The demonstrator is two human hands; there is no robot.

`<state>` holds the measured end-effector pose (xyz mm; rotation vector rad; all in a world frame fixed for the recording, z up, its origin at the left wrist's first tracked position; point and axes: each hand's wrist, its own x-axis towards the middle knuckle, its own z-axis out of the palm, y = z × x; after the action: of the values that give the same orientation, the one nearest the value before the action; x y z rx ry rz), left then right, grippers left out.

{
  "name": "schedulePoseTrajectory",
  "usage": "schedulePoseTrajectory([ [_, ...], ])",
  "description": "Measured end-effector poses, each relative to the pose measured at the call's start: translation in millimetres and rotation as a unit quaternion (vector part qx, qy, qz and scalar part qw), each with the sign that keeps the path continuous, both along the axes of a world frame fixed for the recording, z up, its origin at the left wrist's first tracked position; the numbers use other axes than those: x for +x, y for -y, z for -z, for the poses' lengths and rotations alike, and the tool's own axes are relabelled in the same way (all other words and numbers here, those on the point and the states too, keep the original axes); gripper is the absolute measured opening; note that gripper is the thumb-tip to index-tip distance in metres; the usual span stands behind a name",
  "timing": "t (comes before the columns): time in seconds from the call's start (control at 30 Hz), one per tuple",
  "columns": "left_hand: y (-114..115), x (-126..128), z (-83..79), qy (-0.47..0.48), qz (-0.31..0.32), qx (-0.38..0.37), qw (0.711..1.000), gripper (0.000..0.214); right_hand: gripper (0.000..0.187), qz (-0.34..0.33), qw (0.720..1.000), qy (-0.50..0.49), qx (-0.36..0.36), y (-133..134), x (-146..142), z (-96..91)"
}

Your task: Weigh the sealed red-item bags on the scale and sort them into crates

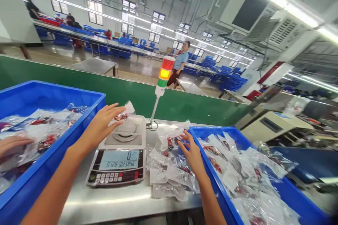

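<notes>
My left hand (101,123) pinches a clear plastic bag (129,109) with small red parts, just above the pan of a digital scale (117,163). The scale's display shows 0 on its upper line. To the right, my right hand (192,152) has its fingers curled on another bag (171,140) of red parts, at the top of a pile of bags (169,175) on the metal table. The fingertips partly hide that bag's contents. Both bags have white paper or labels in them.
A blue bin (97,107) of bags stands left, another person's hand (14,145) in it. A second blue bin (194,137) of bags stands right. Behind the scale rises a signal light (165,74), amber lit. A beige machine (274,126) is far right; a person (181,59) stands beyond the green partition (126,93).
</notes>
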<state>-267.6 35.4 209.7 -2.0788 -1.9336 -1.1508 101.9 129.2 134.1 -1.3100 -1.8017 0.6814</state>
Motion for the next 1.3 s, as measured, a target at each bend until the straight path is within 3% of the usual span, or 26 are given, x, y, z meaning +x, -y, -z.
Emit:
schedulePoseTrajectory([
  [0.1, -17, 3, -0.6, -0.018, 0.037, -0.043, 0.998, 0.053, 0.046, 0.013, 0.996, 0.091, 0.014, 2, 17, 5.9],
  [0.23, 13, 47, 17.4, 0.073, 0.015, 0.031, 0.997, 0.037, 0.037, 0.035, 0.978, 0.204, -0.01, -9, 27, 18.2],
  [0.43, 58, 129, 79.9, 0.161, 0.179, -0.054, 0.969, 0.027, 0.06, 0.01, 0.955, 0.296, -0.032, -56, 1, 31.8],
  [0.57, 66, 162, 108.2, 0.24, 0.194, -0.091, 0.947, 0.026, 0.035, 0.003, 0.942, 0.332, -0.053, -73, -10, 38.7],
  [0.67, 67, 173, 109.5, 0.305, 0.158, -0.084, 0.935, 0.027, 0.031, 0.03, 0.938, 0.34, -0.067, -67, -9, 39.8],
  [0.8, 57, 175, 96.9, 0.35, 0.133, -0.096, 0.922, 0.028, 0.045, 0.081, 0.942, 0.32, -0.061, -44, 3, 31.5],
  [0.97, 33, 183, 79.5, 0.374, 0.125, -0.175, 0.902, 0.034, 0.044, 0.122, 0.952, 0.28, -0.022, -12, 20, 21.0],
  [1.07, 15, 198, 76.9, 0.44, 0.123, -0.231, 0.859, 0.044, 0.036, 0.146, 0.968, 0.198, 0.042, 9, 22, 22.0],
  [1.17, -1, 215, 75.5, 0.576, 0.077, -0.242, 0.777, 0.069, 0.029, 0.15, 0.978, 0.071, 0.123, 37, 14, 23.4],
  [1.23, -6, 222, 71.9, 0.662, 0.05, -0.225, 0.713, 0.078, 0.028, 0.104, 0.986, 0.014, 0.13, 57, 6, 22.4],
  [1.3, -6, 223, 66.3, 0.716, 0.044, -0.207, 0.666, 0.07, 0.033, 0.058, 0.992, -0.056, 0.099, 74, -1, 20.2],
])
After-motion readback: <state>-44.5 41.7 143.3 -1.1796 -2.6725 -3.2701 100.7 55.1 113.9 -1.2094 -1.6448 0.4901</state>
